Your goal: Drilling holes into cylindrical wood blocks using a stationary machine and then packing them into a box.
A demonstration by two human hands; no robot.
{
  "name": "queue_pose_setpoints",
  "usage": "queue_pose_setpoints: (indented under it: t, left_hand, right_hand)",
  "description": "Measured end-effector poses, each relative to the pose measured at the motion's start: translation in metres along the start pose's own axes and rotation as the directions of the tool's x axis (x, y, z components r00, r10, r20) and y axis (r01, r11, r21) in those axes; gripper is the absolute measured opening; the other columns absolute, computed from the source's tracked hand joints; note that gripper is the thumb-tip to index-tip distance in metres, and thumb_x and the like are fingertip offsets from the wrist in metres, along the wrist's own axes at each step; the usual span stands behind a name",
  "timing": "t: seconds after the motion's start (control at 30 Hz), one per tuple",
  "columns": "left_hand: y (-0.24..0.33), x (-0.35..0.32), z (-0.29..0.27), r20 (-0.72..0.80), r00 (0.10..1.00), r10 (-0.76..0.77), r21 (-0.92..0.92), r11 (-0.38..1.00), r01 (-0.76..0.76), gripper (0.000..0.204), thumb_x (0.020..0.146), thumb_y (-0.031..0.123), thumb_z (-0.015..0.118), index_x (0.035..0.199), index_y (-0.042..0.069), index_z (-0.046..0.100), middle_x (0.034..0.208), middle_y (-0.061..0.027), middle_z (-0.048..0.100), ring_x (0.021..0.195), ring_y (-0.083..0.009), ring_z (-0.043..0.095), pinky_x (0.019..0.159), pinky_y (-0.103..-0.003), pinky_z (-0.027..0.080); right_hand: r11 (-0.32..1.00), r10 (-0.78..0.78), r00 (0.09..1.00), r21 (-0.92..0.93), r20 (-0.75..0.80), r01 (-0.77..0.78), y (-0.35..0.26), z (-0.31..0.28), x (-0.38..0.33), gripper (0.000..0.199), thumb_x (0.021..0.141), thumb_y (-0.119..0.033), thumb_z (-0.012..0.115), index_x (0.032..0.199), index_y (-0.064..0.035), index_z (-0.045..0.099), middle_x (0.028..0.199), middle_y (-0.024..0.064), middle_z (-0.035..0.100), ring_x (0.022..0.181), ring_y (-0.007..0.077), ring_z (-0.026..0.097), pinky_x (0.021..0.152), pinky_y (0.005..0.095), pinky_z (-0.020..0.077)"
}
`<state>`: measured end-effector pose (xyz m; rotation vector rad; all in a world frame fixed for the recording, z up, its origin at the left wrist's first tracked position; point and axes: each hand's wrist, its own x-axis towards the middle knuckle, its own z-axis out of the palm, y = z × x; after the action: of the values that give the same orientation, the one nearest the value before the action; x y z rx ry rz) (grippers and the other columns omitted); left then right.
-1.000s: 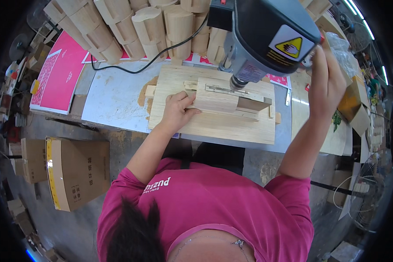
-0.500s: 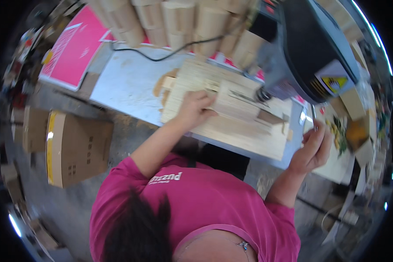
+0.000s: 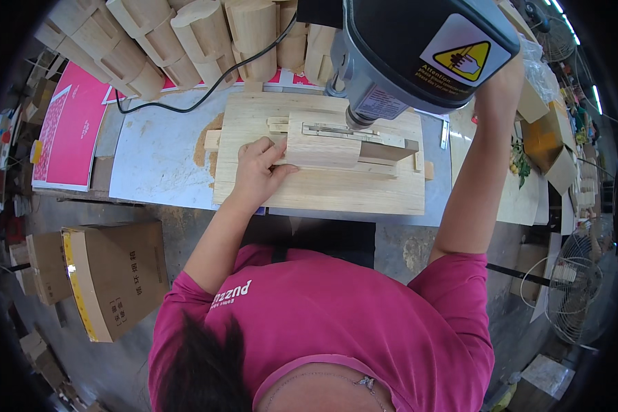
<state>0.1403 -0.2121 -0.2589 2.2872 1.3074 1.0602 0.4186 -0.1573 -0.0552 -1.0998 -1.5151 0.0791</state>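
Observation:
A rounded pale wooden block (image 3: 323,152) lies on a flat wooden board (image 3: 316,195), a slot along its top. My left hand (image 3: 261,168) grips the block's left end, fingers curled at the end and thumb along the near side. Right above the block hangs the dark head of a drill press (image 3: 405,58), its chuck (image 3: 358,119) over the slotted top; whether a bit touches the wood I cannot tell. My right hand (image 3: 502,86) is raised at the right side of the drill head; its fingers are hidden behind the machine.
Stacked wooden blocks (image 3: 206,41) line the back of the table (image 3: 154,161), with a black cable (image 3: 230,72) in front. A pink printed sheet (image 3: 72,130) lies at the left. Cardboard boxes (image 3: 117,275) stand on the floor at left; a fan (image 3: 577,288) is at right.
My right hand has risen from beside the table's right edge to the side of the drill head. My left hand stays at the block's left end. The whole view has shifted and turned.

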Motion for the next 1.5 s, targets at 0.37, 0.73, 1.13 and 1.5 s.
queue_pose_setpoints:
  t: [0.37, 0.73, 1.13, 1.5]
  left_hand:
    - [0.000, 0.000, 0.001, 0.011, 0.999, -0.030, 0.002, 1.000, 0.030, 0.049, 0.059, 0.022, 0.076, 0.103, 0.007, 0.062, 0.073, -0.0027, 0.052, 0.072, -0.0217, 0.051, 0.069, -0.036, 0.035]
    - [0.007, 0.004, 0.003, -0.027, 0.999, -0.034, -0.035, 0.999, 0.033, 0.052, 0.054, 0.022, 0.078, 0.102, 0.010, 0.063, 0.078, -0.0013, 0.055, 0.080, -0.0196, 0.051, 0.076, -0.034, 0.031]
    - [-0.004, 0.004, 0.003, 0.001, 1.000, 0.002, 0.013, 1.000, -0.002, 0.042, 0.053, 0.027, 0.079, 0.088, 0.009, 0.063, 0.069, -0.0003, 0.052, 0.073, -0.0209, 0.051, 0.068, -0.035, 0.034]
    - [0.000, 0.002, 0.002, 0.015, 1.000, -0.015, 0.055, 0.998, 0.014, 0.047, 0.056, 0.029, 0.077, 0.097, 0.010, 0.064, 0.072, -0.0001, 0.053, 0.072, -0.0198, 0.053, 0.070, -0.034, 0.033]
  right_hand:
    - [0.919, 0.383, 0.842, -0.249, 0.379, -0.306, 0.052, 0.009, -0.183, 0.099, 0.053, -0.011, 0.083, 0.134, -0.0069, 0.028, 0.125, 0.0169, 0.042, 0.113, 0.0321, 0.042, 0.096, 0.0386, 0.0362]
    - [0.917, 0.355, 0.888, -0.292, 0.291, -0.271, 0.047, 0.014, -0.191, 0.103, 0.054, -0.005, 0.081, 0.137, -0.0063, 0.021, 0.121, 0.0197, 0.043, 0.110, 0.0348, 0.042, 0.093, 0.0407, 0.0376]
    - [0.999, -0.001, 0.998, -0.037, -0.060, -0.001, -0.004, -0.037, -0.043, 0.060, 0.078, -0.015, 0.067, 0.130, -0.0080, 0.038, 0.127, 0.0160, 0.043, 0.112, 0.0299, 0.044, 0.090, 0.0366, 0.0402]
    - [0.807, -0.078, 0.985, -0.570, 0.156, 0.154, -0.051, -0.025, -0.004, 0.020, 0.088, -0.022, 0.052, 0.096, -0.0047, 0.059, 0.073, 0.0129, 0.058, 0.068, 0.0192, 0.057, 0.060, 0.0283, 0.0433]
